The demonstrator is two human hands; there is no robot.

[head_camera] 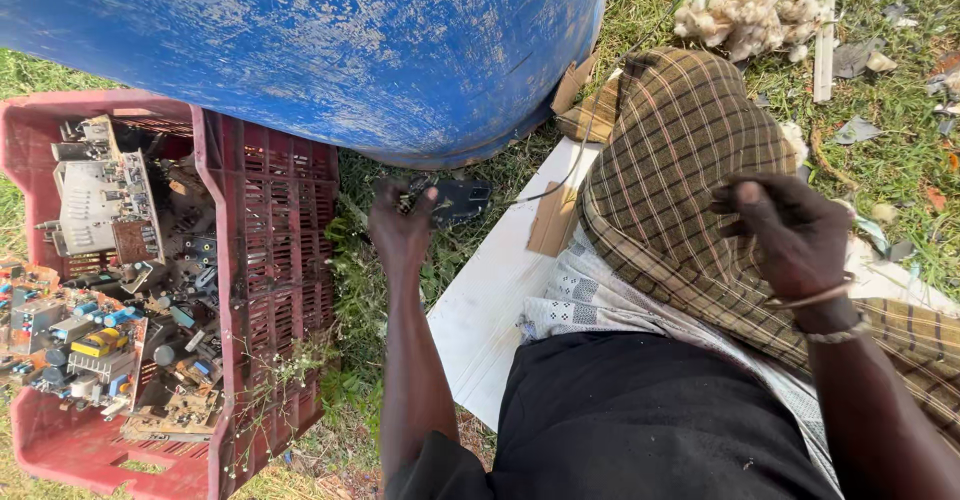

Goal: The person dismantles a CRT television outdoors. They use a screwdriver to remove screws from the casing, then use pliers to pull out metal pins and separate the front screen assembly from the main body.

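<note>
My left hand [400, 222] reaches down to the grass beside the blue barrel and grips a small black electronic part [455, 201] with a wire trailing from it. My right hand [785, 230] rests on my knee, which is covered by a brown checked cloth [680, 160]; its fingers are curled closed and I see nothing in them. A thin band circles that wrist. I sit on a white board [490, 300] laid on the grass.
A red plastic crate [265, 260] at the left holds several circuit boards [95, 340] and loose components. A big blue barrel [320, 40] lies across the top. Pale stuffing [755, 15] and scraps litter the grass at the upper right.
</note>
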